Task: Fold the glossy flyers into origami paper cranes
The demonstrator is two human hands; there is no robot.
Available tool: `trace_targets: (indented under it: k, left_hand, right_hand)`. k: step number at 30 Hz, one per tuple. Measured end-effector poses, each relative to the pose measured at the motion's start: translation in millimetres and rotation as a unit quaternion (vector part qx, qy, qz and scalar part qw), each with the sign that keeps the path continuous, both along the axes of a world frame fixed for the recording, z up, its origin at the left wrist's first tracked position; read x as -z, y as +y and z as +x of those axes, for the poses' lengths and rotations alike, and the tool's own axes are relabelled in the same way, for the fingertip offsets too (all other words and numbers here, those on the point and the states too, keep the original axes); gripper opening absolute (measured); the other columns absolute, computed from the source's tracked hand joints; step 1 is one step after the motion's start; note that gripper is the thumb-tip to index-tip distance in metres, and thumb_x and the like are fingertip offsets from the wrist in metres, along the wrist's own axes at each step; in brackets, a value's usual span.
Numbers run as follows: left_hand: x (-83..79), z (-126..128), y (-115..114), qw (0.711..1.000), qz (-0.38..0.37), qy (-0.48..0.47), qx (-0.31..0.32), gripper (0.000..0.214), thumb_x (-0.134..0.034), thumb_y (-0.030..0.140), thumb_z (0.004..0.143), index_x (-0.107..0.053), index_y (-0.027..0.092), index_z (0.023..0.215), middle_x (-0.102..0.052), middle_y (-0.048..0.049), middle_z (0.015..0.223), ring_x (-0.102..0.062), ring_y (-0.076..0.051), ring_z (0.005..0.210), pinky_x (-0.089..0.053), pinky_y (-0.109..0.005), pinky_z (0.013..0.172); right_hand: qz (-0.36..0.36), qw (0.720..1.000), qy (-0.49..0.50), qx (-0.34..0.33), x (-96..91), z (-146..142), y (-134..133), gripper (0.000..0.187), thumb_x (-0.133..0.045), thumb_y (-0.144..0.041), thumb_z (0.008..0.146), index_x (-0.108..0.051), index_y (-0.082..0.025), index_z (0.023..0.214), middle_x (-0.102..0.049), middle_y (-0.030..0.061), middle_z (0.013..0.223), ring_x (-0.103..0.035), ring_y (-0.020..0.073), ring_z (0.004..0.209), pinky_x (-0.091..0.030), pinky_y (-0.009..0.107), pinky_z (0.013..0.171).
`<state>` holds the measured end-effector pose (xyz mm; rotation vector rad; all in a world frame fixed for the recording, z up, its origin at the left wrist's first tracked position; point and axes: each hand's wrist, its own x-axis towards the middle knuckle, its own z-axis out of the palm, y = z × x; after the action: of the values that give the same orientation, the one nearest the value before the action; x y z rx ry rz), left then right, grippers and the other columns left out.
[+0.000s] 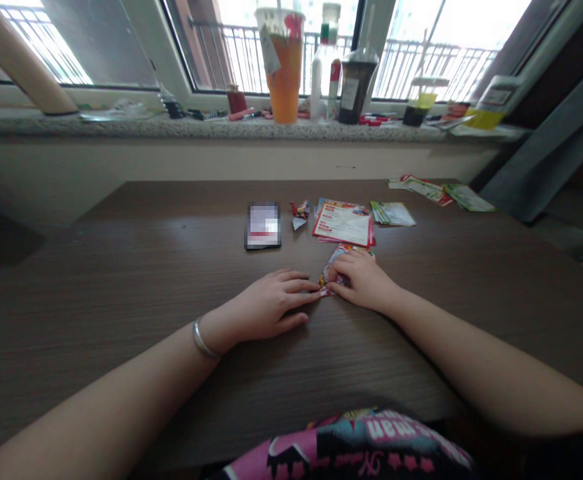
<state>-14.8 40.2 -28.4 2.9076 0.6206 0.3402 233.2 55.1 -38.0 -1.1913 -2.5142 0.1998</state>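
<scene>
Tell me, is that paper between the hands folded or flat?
Folded: the printed paper bunches into creased layers under the right hand.

No lettering is legible, even on the flyer (342,225).

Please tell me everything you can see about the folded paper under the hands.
The folded paper is a small sheet, printed in red and yellow, creased into an uneven shape and partly hidden. It lies on the wood-look desk, by a flyer stack. The right hand presses on top; the left hand's fingertips touch its near end.
</scene>
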Motion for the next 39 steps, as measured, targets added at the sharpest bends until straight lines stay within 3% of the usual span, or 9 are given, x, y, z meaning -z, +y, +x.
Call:
trace_targets:
  k: [8, 19, 30, 39]
  left_hand:
    - [-1.3, 3.0, -0.6, 1.000, 0.027, -0.004, 0.002, 0.039, -0.051, 0.031, 0.093, -0.055, 0.019, 0.130, -0.062, -0.0090, 0.125, -0.053, -0.025, 0.119, -0.044, -0.042, 0.103]
    - [-4.9, 6.1, -5.3, 0.997, 0.066, 0.023, -0.020, 0.036, -0.052, 0.029, 0.092, -0.056, 0.023, 0.127, -0.065, -0.0050, 0.119, -0.055, -0.023, 0.115, -0.025, -0.050, 0.113]
    - [-3.4, 10.7, -6.0, 0.997, 0.070, 0.032, -0.025, 0.038, -0.049, 0.024, 0.090, -0.053, 0.020, 0.128, -0.063, -0.0065, 0.120, -0.053, -0.025, 0.108, -0.041, -0.042, 0.098]
    - [-3.2, 13.4, -7.0, 0.994, 0.096, 0.044, -0.032, 0.028, -0.045, 0.021, 0.092, -0.059, 0.019, 0.117, -0.064, -0.0068, 0.110, -0.053, -0.024, 0.103, -0.043, -0.039, 0.093]
  right_hand:
    - [-0.006, 1.000, -0.022, 0.004, 1.3, -1.5, 2.1, 0.013, -0.061, -0.032, 0.086, -0.061, -0.020, 0.079, -0.066, 0.0039, 0.086, -0.056, 0.0209, 0.090, -0.032, 0.035, 0.084]
    - [-0.014, 0.999, -0.042, 0.020, -0.8, -5.9, 2.5, 0.013, -0.059, -0.031, 0.086, -0.061, -0.020, 0.079, -0.067, 0.0045, 0.087, -0.057, 0.0221, 0.092, -0.032, 0.036, 0.083]
    - [-0.006, 0.998, -0.063, 0.026, -3.3, -12.1, -0.8, 0.015, -0.056, -0.032, 0.088, -0.063, -0.020, 0.081, -0.068, 0.0050, 0.089, -0.057, 0.0233, 0.094, -0.032, 0.037, 0.085]
    - [-0.011, 0.997, -0.066, 0.025, -2.0, -13.1, 0.2, 0.015, -0.056, -0.031, 0.089, -0.063, -0.020, 0.082, -0.069, 0.0054, 0.090, -0.057, 0.0230, 0.095, -0.031, 0.036, 0.087]
